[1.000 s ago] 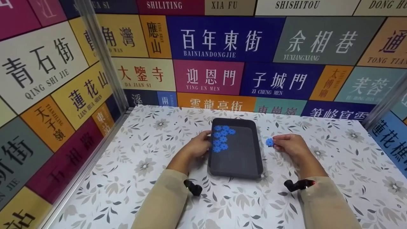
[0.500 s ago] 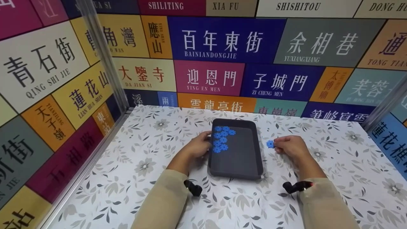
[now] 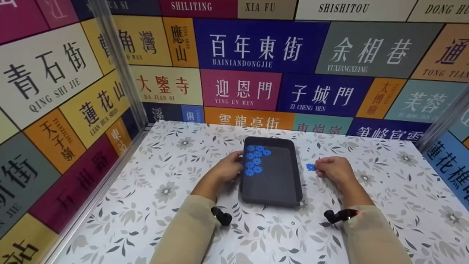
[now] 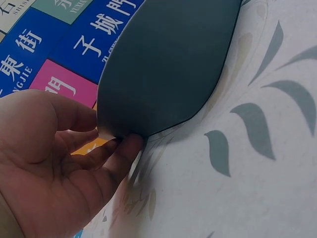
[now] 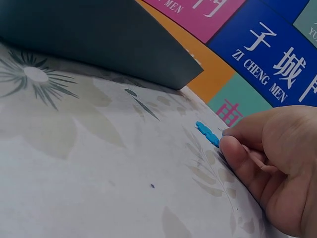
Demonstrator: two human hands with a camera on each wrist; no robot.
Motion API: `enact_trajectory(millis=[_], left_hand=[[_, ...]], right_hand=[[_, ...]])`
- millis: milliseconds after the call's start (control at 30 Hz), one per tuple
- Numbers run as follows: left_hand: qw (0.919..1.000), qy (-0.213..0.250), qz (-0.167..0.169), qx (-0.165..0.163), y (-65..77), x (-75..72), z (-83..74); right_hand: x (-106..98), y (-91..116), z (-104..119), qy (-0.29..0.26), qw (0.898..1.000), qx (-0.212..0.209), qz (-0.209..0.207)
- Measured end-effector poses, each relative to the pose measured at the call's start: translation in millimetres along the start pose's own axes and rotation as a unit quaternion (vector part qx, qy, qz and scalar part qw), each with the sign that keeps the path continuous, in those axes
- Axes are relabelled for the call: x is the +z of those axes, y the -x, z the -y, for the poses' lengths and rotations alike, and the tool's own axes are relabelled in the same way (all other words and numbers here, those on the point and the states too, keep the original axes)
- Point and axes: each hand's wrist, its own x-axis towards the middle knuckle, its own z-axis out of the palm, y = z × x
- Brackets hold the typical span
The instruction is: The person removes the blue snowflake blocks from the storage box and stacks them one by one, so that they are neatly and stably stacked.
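Observation:
A dark grey rectangular tray [image 3: 276,179] lies on the table, and several blue flower-shaped pieces [image 3: 254,161] are laid flat along its upper left side. My left hand [image 3: 228,168] grips the tray's left wall; in the left wrist view its fingers [image 4: 130,151] and thumb meet at the lower edge of the tray [image 4: 163,64]. Off the tray's right side, my right hand [image 3: 335,169] pinches one blue flower-shaped piece [image 5: 207,134] between thumb and fingertips. The piece is tilted, seen nearly edge-on in the right wrist view, close over the tabletop.
The table [image 3: 146,220] has a white cloth printed with grey leaves and flowers. Walls of coloured panels with Chinese lettering [image 3: 260,47] stand behind it and at both sides. Black wrist cameras [image 3: 221,216] sit at the beige sleeves [image 3: 187,231].
The blue flower-shaped piece in my right hand has dropped slightly and tilted from facing the camera to flatter. The left hand and the tray have stayed in place.

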Motion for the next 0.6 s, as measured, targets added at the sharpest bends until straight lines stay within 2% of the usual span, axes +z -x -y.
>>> enact_trajectory(millis=[300,467,600], left_hand=[[0.9999,0.002,0.001,0.01,1.2,0.2,0.8],[0.9998,0.011,0.0,0.02,0.6,1.8,0.3],[0.9998,-0.009,-0.01,0.014,-0.4,1.9,-0.3]], right_hand=[[3.6,0.6,0.4,0.006,1.0,-0.014,-0.001],[10.1,3.6,10.3,0.013,1.0,-0.017,-0.021],[17.6,6.6,19.3,0.01,1.0,-0.014,-0.019]])
